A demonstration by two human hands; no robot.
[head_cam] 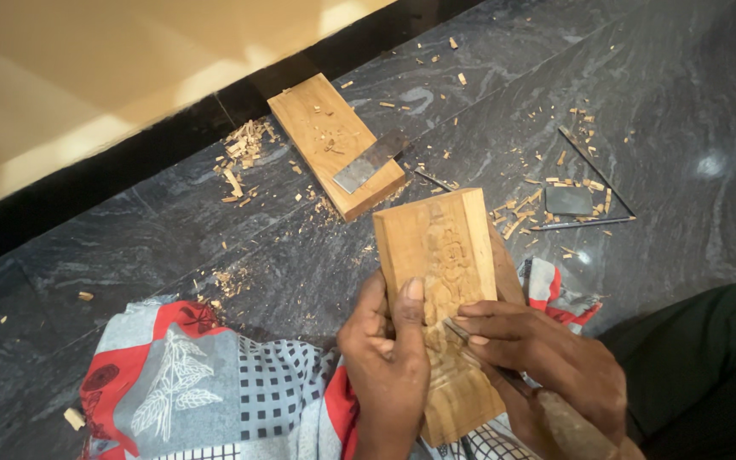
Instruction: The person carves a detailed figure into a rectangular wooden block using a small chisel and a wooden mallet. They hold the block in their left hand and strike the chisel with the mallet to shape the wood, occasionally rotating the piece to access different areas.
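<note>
A carved wooden block (442,249), light brown with a relief figure cut down its middle, stands tilted in front of me. My left hand (387,358) grips its left edge, thumb pressed on the carved face. My right hand (547,358) holds a carving chisel (504,375) with a wooden handle; its thin metal tip rests on the carving near the block's centre, guided by my fingers.
A second wooden plank (321,132) lies further back with a flat metal blade (370,161) on it. Wood chips (240,149) litter the dark stone floor (112,247). A small dark slab (569,201) and thin metal tools (585,223) lie right. A patterned cloth (206,383) covers my lap.
</note>
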